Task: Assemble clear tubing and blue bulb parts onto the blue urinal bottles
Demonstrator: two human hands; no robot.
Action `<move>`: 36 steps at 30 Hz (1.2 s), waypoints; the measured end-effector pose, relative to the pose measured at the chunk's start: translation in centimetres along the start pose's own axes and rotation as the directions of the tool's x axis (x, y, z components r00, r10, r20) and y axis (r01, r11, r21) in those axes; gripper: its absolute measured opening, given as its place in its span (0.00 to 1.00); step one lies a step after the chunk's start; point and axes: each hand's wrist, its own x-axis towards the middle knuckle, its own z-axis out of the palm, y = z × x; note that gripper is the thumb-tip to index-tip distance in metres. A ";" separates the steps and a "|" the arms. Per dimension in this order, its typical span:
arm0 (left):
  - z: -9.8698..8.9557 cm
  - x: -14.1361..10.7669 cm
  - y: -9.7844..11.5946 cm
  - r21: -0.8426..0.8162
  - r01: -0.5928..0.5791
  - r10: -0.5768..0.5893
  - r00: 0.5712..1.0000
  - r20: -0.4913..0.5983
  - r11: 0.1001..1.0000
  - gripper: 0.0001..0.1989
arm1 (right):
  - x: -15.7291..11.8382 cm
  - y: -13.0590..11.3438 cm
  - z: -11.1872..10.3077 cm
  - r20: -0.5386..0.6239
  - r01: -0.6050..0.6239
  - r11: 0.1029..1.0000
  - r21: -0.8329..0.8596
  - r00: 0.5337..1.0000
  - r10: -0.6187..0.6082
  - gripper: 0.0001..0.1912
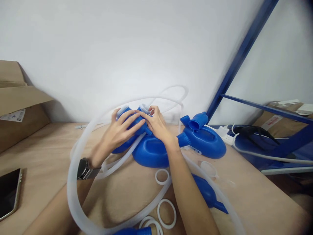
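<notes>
Near the wall, my left hand (pixel 126 124) curls its fingers over a blue plastic urinal bottle (pixel 124 147) that has a pale-rimmed opening. My right hand (pixel 155 121) closes at a blue mouthpiece (pixel 144 108) with a whitish rim, its index finger reaching across to my left fingertips. The exact joint under the fingers is hidden. Just below my hands lies a second blue urinal bottle (pixel 151 153), partly behind my right wrist. A third bottle (pixel 207 143) with a blue mouthpiece (pixel 198 121) stands to the right. A long translucent hose (pixel 73 182) loops around my left forearm.
White sealing rings (pixel 166 213) and a clear round cap (pixel 208 169) lie near my right forearm. Another blue piece (pixel 205 191) is beyond that arm. A phone (pixel 9 194) and a cardboard box (pixel 24 124) are at left; a blue metal frame (pixel 242 58) rises at right.
</notes>
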 end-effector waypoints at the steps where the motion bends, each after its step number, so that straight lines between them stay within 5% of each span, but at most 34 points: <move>1: 0.0 0.0 0.1 -0.003 -0.009 0.009 1.000 0.001 1.000 0.20 | 0.0 0.0 0.1 0.011 -0.020 1.000 0.015 1.000 0.020 0.26; 13: 0.8 0.0 -0.1 -0.074 -0.043 0.040 0.998 -0.046 0.996 0.19 | 0.1 0.7 1.4 0.001 -0.076 0.969 0.234 0.997 0.078 0.15; 26: 1.3 -0.5 -0.6 -0.152 0.160 -0.155 0.987 0.042 0.975 0.29 | 0.0 2.3 0.8 0.107 -0.139 0.856 0.498 0.989 0.099 0.09; 36: 2.8 -1.1 0.4 -0.147 0.198 -0.205 0.978 -0.031 0.969 0.24 | 0.9 0.3 2.0 -0.133 -0.114 0.872 0.476 0.971 0.200 0.17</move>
